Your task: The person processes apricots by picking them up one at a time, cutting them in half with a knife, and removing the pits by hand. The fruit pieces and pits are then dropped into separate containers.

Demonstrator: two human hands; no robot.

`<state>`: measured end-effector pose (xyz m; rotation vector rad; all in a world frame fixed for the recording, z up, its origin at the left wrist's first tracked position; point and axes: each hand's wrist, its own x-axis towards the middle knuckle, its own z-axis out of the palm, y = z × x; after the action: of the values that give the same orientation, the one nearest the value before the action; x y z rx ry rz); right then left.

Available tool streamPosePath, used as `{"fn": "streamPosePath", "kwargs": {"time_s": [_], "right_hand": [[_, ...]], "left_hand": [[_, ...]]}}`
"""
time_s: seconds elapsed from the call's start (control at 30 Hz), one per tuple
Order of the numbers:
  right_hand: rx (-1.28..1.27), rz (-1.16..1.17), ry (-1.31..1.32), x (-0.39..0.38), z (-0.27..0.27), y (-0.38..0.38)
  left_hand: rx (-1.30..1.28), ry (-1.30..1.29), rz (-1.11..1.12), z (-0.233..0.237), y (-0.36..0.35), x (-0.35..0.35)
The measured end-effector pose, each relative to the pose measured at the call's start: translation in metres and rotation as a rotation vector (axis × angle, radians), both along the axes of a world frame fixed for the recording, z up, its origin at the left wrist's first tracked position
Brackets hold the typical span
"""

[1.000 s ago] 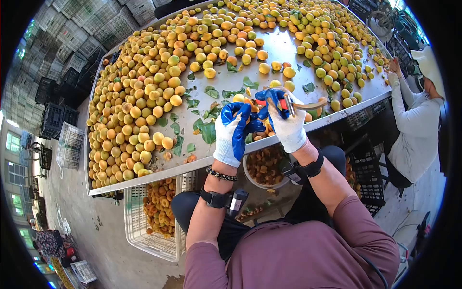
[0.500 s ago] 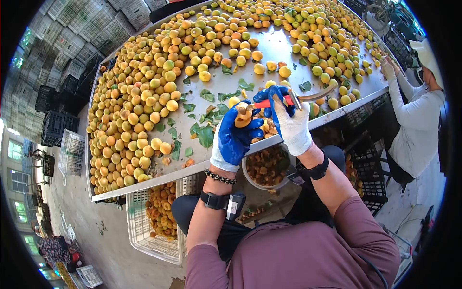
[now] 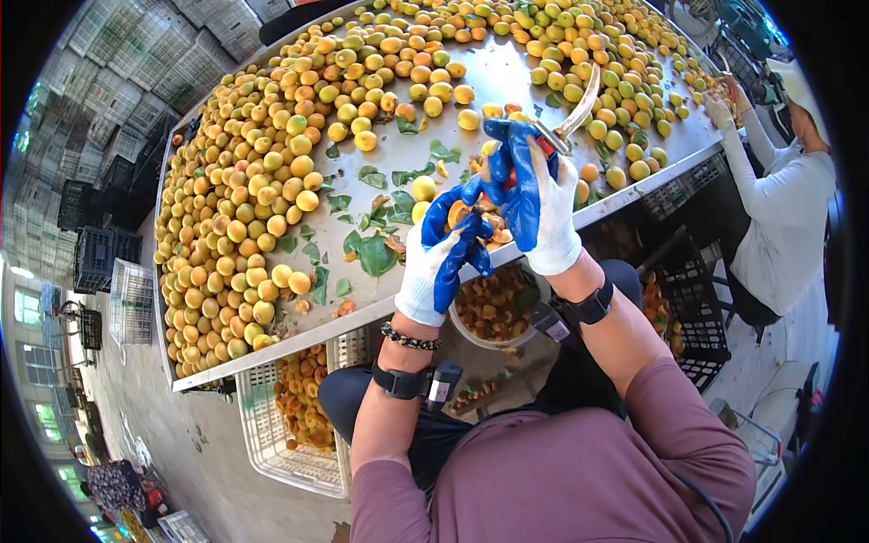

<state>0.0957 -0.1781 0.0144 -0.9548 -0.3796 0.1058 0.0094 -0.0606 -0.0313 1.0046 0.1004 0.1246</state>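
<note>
My left hand, in a white glove with blue coating, is closed at the table's front edge. Its fingers curl round an apricot, mostly hidden by them. Just to the right, my right hand, gloved alike, grips a red-handled cutting tool, perhaps pruning shears. A metal joint and a long pale curved arm of the tool stick up past the fingers; its other end is hidden. Cut apricot pieces lie on the table behind and between my hands.
Whole apricots cover much of the metal table, with loose leaves among them. Below its edge stand a bucket of apricot pieces and a white crate of halves. A co-worker is at the right.
My right hand has turned, so the tool's curved arm now points up and away instead of right. My left hand has turned and its fingers have closed further over the apricot.
</note>
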Motion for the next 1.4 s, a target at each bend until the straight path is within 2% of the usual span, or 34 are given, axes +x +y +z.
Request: {"fn": "streamPosePath", "kwargs": {"time_s": [0.03, 0.07, 0.1, 0.17, 0.2, 0.23, 0.3, 0.33, 0.37, 0.43, 0.5, 0.57, 0.7, 0.77, 0.83, 0.9, 0.93, 0.97, 1.03, 1.1, 1.13, 1.17, 1.23, 1.27, 1.37, 1.4], "right_hand": [[0.108, 0.065, 0.058, -0.001, 0.002, 0.0], [0.027, -0.091, -0.069, -0.004, 0.001, 0.003], [0.025, -0.095, -0.066, -0.002, -0.001, -0.001], [0.155, 0.135, 0.013, 0.003, -0.008, -0.009], [-0.058, -0.083, -0.081, -0.004, -0.003, -0.003], [-0.062, -0.088, -0.079, -0.004, -0.002, -0.005], [0.286, 0.148, 0.101, -0.004, -0.002, -0.008], [0.067, -0.048, -0.013, -0.009, -0.001, -0.003], [0.067, -0.051, -0.011, -0.008, -0.001, -0.004], [0.306, 0.135, 0.213, -0.001, -0.003, -0.006], [0.254, 0.07, 0.171, 0.002, -0.013, -0.003], [0.342, 0.198, 0.198, 0.003, -0.012, -0.005], [0.278, 0.278, 0.14, 0.005, 0.003, -0.003], [0.181, 0.244, 0.312, 0.008, 0.008, 0.001], [0.201, 0.29, 0.372, 0.013, 0.008, 0.001], [0.081, 0.399, 0.525, 0.02, 0.006, -0.002], [0.158, 0.51, 0.53, 0.023, 0.0, -0.004], [0.161, 0.504, 0.531, 0.023, -0.002, -0.003], [0.077, 0.556, 0.593, 0.023, -0.002, 0.0], [0.175, 0.691, 0.637, 0.021, -0.003, -0.004], [0.044, 0.566, 0.515, 0.019, -0.001, -0.004], [-0.086, 0.437, 0.396, 0.016, 0.001, -0.002], [-0.443, 0.142, 0.134, 0.011, 0.002, 0.002], [-0.485, -0.024, -0.146, 0.009, -0.01, 0.007], [-0.72, -0.146, -0.526, 0.005, -0.031, 0.013], [-0.801, -0.112, -0.535, 0.001, -0.032, 0.013]], "left_hand": [[0.036, 0.021, 0.027, 0.003, -0.002, 0.0], [0.051, 0.046, 0.048, 0.006, -0.005, -0.001], [0.05, 0.049, 0.044, 0.005, -0.005, -0.002], [0.099, 0.056, -0.054, 0.004, -0.004, -0.004], [0.094, 0.075, -0.051, 0.008, -0.007, -0.004], [0.091, 0.077, -0.056, 0.008, -0.008, -0.005], [0.082, 0.091, -0.058, 0.006, -0.012, -0.004], [0.08, 0.092, -0.062, 0.006, -0.013, -0.004], [0.089, 0.109, -0.06, 0.008, -0.015, -0.004], [0.098, 0.127, -0.059, 0.008, -0.016, -0.005], [0.126, 0.089, -0.059, 0.006, -0.016, -0.005], [0.111, 0.079, -0.046, 0.005, -0.016, -0.005], [0.147, 0.052, 0.007, -0.007, -0.02, -0.005], [0.147, 0.073, -0.051, -0.003, -0.015, -0.007], [0.146, 0.094, -0.11, -0.001, -0.008, -0.009], [0.208, 0.104, -0.249, -0.003, 0.001, -0.009], [0.209, 0.106, -0.253, -0.005, 0.001, -0.009], [0.267, 0.056, -0.231, -0.006, 0.001, -0.009], [0.323, 0.0, -0.223, -0.011, 0.002, -0.008], [0.488, -0.034, -0.187, -0.019, 0.01, -0.008], [0.532, 0.005, -0.154, -0.022, 0.014, -0.006], [0.309, 0.171, -0.163, -0.02, 0.022, -0.01], [0.367, 0.122, 0.026, -0.005, 0.023, -0.007], [0.272, 0.127, 0.119, 0.001, 0.025, -0.006], [0.366, 0.077, 0.338, 0.002, 0.039, -0.004], [0.416, 0.1, 0.353, 0.009, 0.036, -0.005]]}}
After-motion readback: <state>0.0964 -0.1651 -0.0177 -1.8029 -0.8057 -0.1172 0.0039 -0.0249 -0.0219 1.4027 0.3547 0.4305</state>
